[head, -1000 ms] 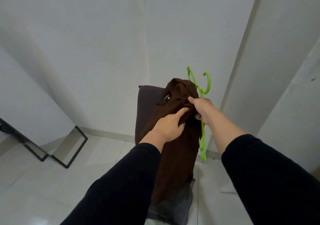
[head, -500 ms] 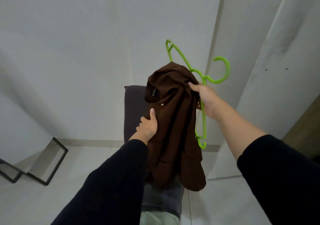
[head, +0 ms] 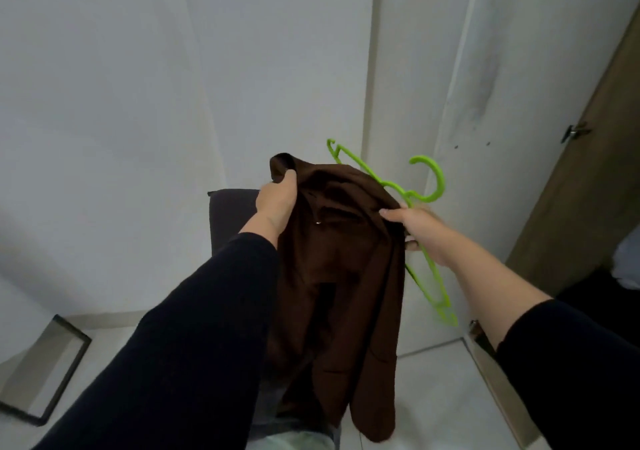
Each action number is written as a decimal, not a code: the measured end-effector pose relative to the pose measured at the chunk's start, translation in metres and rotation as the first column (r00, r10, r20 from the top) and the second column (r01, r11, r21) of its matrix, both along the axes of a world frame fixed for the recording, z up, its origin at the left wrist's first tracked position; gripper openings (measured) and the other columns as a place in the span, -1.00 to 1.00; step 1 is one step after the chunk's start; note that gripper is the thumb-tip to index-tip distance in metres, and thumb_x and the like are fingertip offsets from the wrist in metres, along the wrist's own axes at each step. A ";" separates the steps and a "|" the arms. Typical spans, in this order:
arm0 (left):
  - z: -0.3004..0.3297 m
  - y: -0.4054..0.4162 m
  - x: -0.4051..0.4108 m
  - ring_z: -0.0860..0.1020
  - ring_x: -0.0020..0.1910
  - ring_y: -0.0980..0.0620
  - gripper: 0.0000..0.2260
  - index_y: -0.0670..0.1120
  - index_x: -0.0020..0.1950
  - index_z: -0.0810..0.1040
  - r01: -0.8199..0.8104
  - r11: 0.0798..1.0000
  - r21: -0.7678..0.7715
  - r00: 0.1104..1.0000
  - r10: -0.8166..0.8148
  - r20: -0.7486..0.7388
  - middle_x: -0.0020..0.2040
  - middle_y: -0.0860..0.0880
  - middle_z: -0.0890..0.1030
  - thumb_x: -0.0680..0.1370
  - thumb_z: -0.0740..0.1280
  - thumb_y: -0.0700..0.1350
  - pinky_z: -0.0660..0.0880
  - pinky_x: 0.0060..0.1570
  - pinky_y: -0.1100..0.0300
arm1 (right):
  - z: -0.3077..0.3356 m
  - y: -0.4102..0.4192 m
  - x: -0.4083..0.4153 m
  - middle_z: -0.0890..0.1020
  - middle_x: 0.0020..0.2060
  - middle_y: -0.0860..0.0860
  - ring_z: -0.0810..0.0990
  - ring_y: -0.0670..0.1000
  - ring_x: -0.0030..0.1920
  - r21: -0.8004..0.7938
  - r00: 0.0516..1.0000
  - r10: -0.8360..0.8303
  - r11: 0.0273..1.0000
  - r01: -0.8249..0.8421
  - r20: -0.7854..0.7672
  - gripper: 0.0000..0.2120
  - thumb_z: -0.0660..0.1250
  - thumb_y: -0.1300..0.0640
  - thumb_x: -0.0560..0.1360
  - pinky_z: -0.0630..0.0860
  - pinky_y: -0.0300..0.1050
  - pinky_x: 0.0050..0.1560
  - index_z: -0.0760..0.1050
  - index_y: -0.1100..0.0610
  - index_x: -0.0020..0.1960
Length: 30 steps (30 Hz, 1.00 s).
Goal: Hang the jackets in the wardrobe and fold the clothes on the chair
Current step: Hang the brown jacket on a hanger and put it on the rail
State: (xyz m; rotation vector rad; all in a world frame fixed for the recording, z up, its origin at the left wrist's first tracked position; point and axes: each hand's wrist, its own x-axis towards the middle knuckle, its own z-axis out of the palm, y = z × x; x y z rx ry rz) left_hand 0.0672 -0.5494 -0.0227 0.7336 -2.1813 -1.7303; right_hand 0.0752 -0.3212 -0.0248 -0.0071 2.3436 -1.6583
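Observation:
A dark brown jacket [head: 339,276] hangs in the air in front of me, held up by both hands. My left hand [head: 277,200] grips its upper left edge near the collar. My right hand [head: 422,231] holds the jacket's right shoulder together with a bright green plastic hanger [head: 408,193], whose hook points up and right and whose lower bar sticks out below my wrist. Behind the jacket stands a dark chair [head: 232,217] with more clothes [head: 294,432] on its seat, mostly hidden.
White walls fill the back. The brown wooden wardrobe door [head: 595,159] stands at the right, with a dark opening below it. A black metal frame [head: 52,373] rests on the pale tiled floor at lower left.
My left hand has climbed from the jacket's middle to its top left edge. The hanger has tilted over to the right. The view has swung right, showing the wardrobe door.

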 end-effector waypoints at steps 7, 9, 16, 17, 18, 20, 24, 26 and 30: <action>0.065 0.031 -0.004 0.42 0.29 -0.17 -0.55 -0.22 0.38 0.37 0.069 0.981 -0.179 0.996 -0.079 -0.051 0.33 -0.18 0.45 0.62 0.00 0.00 0.33 0.30 0.05 | 0.033 0.042 0.011 0.45 -0.26 0.01 0.30 -0.05 -0.40 0.161 0.997 0.029 0.987 -0.016 -0.076 -0.63 0.32 -0.27 0.42 0.11 -0.27 -0.51 0.47 0.05 -0.15; 0.075 0.034 0.000 0.38 0.33 -0.16 -0.55 -0.23 0.40 0.36 0.073 0.965 -0.253 0.994 -0.090 -0.055 0.37 -0.19 0.42 0.65 -0.04 -0.02 0.28 0.32 0.07 | 0.049 0.050 0.014 0.48 -0.33 -0.01 0.29 -0.05 -0.45 0.120 0.994 0.008 0.993 0.005 -0.112 -0.50 0.20 -0.40 0.41 0.09 -0.28 -0.50 0.45 0.06 -0.26; 0.074 0.030 0.010 0.49 0.11 -0.11 -0.65 0.06 0.10 0.54 0.080 0.822 -0.563 0.996 -0.081 0.022 0.09 -0.01 0.57 0.54 0.05 0.16 0.34 0.28 -0.03 | 0.086 0.066 0.019 0.53 -0.36 0.07 0.29 0.00 -0.50 0.104 0.992 0.068 0.993 -0.057 -0.108 -0.39 0.00 -0.43 0.46 0.08 -0.20 -0.41 0.32 0.07 -0.43; 0.073 0.031 0.012 0.48 0.05 -0.09 -0.67 0.09 0.07 0.54 0.053 0.803 -0.593 0.998 -0.053 0.017 0.02 0.02 0.56 0.54 0.07 0.18 0.32 0.24 0.01 | 0.086 0.067 0.019 0.54 -0.37 0.07 0.28 0.00 -0.51 0.108 0.991 0.093 0.991 -0.082 -0.096 -0.41 0.01 -0.41 0.46 0.08 -0.21 -0.41 0.32 0.07 -0.43; 0.073 0.030 0.014 0.45 0.00 -0.07 -0.71 0.10 0.03 0.54 0.023 0.787 -0.617 1.000 -0.022 0.008 -0.03 0.04 0.54 0.54 0.09 0.18 0.29 0.16 0.05 | 0.086 0.067 0.019 0.54 -0.38 0.07 0.28 0.01 -0.51 0.113 0.990 0.114 0.988 -0.104 -0.084 -0.42 0.02 -0.40 0.45 0.06 -0.21 -0.43 0.32 0.07 -0.44; 0.074 0.029 0.019 0.42 -0.04 -0.06 -0.73 0.10 -0.03 0.54 -0.023 0.760 -0.650 1.000 0.026 -0.005 -0.07 0.05 0.53 0.53 0.12 0.18 0.21 0.04 0.03 | 0.084 0.070 0.018 0.54 -0.38 0.07 0.28 0.01 -0.50 0.115 0.987 0.143 0.984 -0.135 -0.067 -0.44 0.04 -0.39 0.44 0.05 -0.23 -0.44 0.33 0.07 -0.43; 0.073 0.015 0.027 0.45 -0.06 -0.09 -0.68 0.04 -0.10 0.58 -0.089 0.756 -0.648 0.994 0.106 -0.012 -0.18 0.05 0.54 0.50 0.14 0.19 0.19 0.01 0.00 | 0.080 0.075 0.015 0.55 -0.39 0.07 0.28 0.02 -0.49 0.093 0.982 0.182 0.980 -0.177 -0.047 -0.45 0.06 -0.38 0.43 0.05 -0.26 -0.48 0.34 0.07 -0.42; 0.072 0.010 0.028 0.47 -0.06 -0.09 -0.68 0.03 -0.12 0.60 -0.109 0.753 -0.649 0.993 0.118 -0.030 -0.21 0.06 0.54 0.48 0.16 0.19 0.21 0.01 0.01 | 0.080 0.073 0.015 0.55 -0.39 0.08 0.29 0.01 -0.50 0.113 0.978 0.204 0.974 -0.199 -0.037 -0.45 0.06 -0.38 0.42 0.04 -0.27 -0.49 0.34 0.08 -0.42; 0.073 0.015 0.026 0.47 0.10 -0.09 -0.72 0.13 -0.05 0.62 -0.062 0.678 -0.733 0.997 0.013 -0.072 -0.05 0.04 0.58 0.46 0.17 0.19 0.25 0.07 0.00 | 0.077 0.057 0.014 0.53 -0.37 0.09 0.28 0.00 -0.54 0.213 0.972 0.229 0.954 -0.212 -0.058 -0.42 0.04 -0.38 0.46 0.06 -0.23 -0.45 0.32 0.10 -0.41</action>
